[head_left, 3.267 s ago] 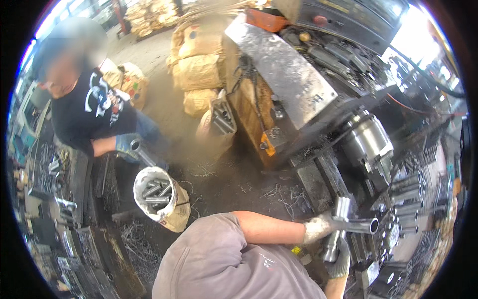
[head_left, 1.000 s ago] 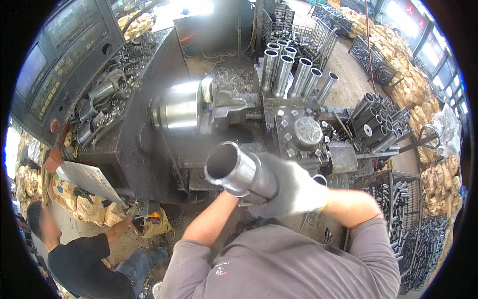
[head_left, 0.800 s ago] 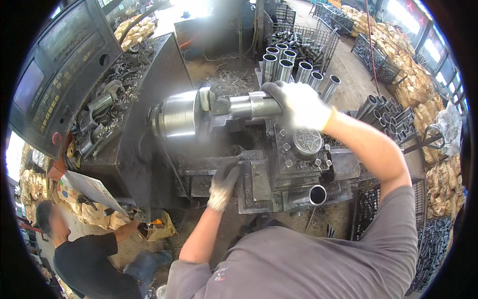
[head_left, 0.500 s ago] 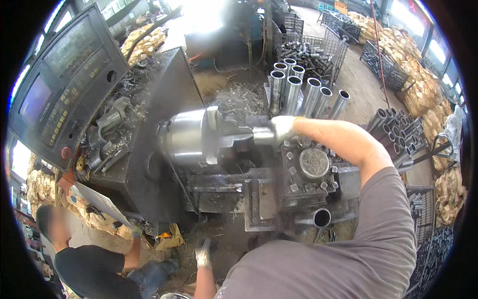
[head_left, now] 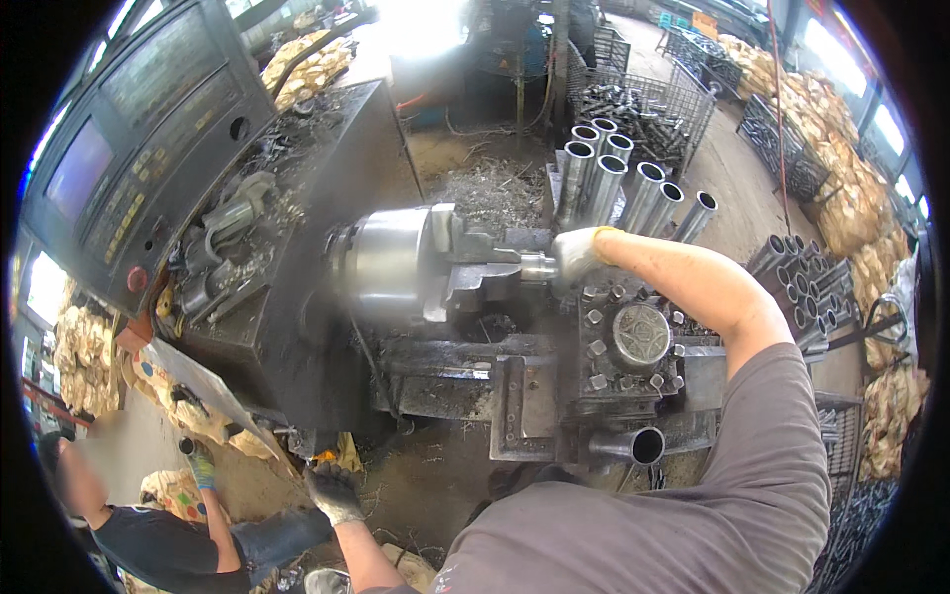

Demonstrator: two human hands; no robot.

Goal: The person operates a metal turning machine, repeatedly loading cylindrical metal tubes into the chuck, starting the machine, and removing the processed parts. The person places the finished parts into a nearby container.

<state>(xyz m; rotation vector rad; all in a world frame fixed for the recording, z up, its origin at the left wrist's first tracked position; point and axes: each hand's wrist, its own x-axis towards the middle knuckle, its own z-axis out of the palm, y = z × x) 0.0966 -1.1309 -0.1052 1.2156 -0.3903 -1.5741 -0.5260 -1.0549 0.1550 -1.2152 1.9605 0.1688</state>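
Note:
My right hand (head_left: 582, 257), in a pale glove, closes around the outer end of a short, shiny metal tube (head_left: 537, 266). The tube's other end sits among the jaws of a large steel lathe chuck (head_left: 391, 259). Low on the left, my left hand (head_left: 334, 495) wears a glove with a dark palm side. Its fingers stretch toward the lower edge of the machine, beside a slanted panel (head_left: 220, 396). Whether the fingertips touch anything there is unclear. Right of the chuck stands the tool turret (head_left: 638, 337), below my right forearm.
A wide tube (head_left: 633, 445) projects below the turret. Several upright tubes (head_left: 604, 183) stand behind it, with more tubes (head_left: 797, 277) at right. The control panel (head_left: 139, 158) rises at left. A co-worker (head_left: 168, 549) at lower left has a gloved hand (head_left: 202, 467) at a tube end.
My left hand has moved left, toward the machine's lower edge. My right hand stays at the tube's end. The co-worker's gloved hand has shifted left, and the whole view has swung slightly.

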